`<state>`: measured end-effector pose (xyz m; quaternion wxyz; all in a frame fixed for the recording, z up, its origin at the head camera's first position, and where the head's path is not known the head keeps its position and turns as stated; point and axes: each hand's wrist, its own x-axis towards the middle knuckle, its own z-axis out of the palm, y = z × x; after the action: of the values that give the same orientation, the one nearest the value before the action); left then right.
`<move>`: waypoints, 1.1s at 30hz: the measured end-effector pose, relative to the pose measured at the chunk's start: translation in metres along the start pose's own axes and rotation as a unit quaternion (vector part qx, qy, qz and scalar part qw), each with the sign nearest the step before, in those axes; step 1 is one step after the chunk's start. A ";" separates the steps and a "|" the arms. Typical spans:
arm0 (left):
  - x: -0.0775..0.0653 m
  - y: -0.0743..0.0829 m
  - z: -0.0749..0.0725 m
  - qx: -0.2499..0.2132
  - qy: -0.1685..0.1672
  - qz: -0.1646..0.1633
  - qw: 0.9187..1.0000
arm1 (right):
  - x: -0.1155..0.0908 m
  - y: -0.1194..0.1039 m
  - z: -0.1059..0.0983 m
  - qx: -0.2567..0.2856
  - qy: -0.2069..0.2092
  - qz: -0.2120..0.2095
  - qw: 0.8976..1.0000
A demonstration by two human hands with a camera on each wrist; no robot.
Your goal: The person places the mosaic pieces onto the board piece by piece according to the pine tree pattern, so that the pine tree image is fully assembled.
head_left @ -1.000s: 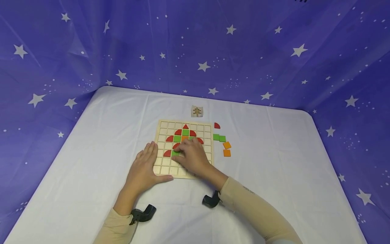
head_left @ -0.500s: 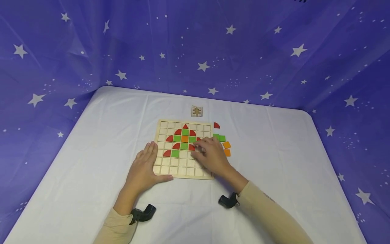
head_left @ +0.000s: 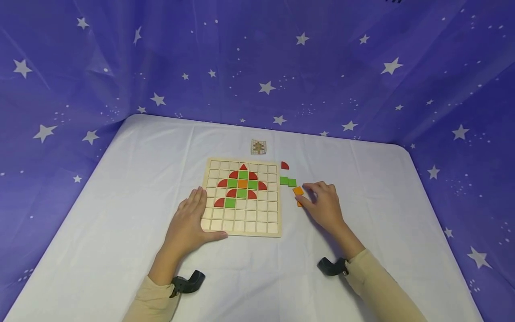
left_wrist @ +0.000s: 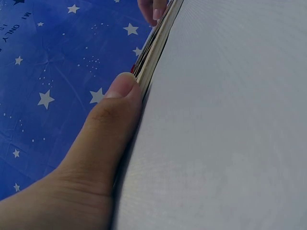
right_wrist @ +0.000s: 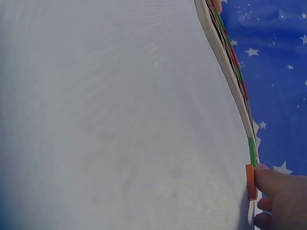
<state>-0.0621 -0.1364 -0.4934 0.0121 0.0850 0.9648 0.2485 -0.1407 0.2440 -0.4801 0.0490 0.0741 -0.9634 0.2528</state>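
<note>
My left hand (head_left: 187,226) lies along the left edge of a wooden grid board (head_left: 206,176), thumb against its near edge. Red quarter-round tiles, green squares, an orange square (head_left: 243,184) and a red triangle (head_left: 243,167) form a stepped shape in its cells. Right of the board, my right hand (head_left: 325,206) straddles a loose orange square tile (head_left: 297,191), thumb and index finger spread around its corner. The thumb partly hides a second orange tile (head_left: 299,204) below it. In the right wrist view an orange tile (right_wrist: 250,182) shows edge-on beside the thumb (right_wrist: 264,175).
Two loose green squares (head_left: 288,182) and a red quarter-round tile (head_left: 284,165) lie right of the board. Behind it is a small card (head_left: 259,146) with a tree pattern on a grid. A white cloth (head_left: 370,192) covers the table; starry blue drapes (head_left: 265,58) hang behind.
My right hand has moved right, off the board to the loose orange tiles. A red quarter-round tile now shows right of the green square in the fourth row. My left hand has stayed put.
</note>
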 end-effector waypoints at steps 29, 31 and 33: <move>-0.001 0.000 -0.001 0.003 -0.004 0.002 1.000 | -0.013 0.011 -0.016 0.005 -0.087 -0.060 0.994; 0.000 0.000 -0.001 0.004 -0.002 0.003 1.000 | -0.013 0.011 -0.017 0.000 -0.082 -0.073 0.994; 0.000 0.000 -0.001 0.005 0.000 0.005 1.000 | -0.013 0.011 -0.017 -0.010 -0.077 -0.089 0.993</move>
<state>-0.0619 -0.1375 -0.4926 0.0104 0.0899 0.9657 0.2436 -0.1289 0.2634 -0.4719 -0.0028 0.1785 -0.9563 0.2315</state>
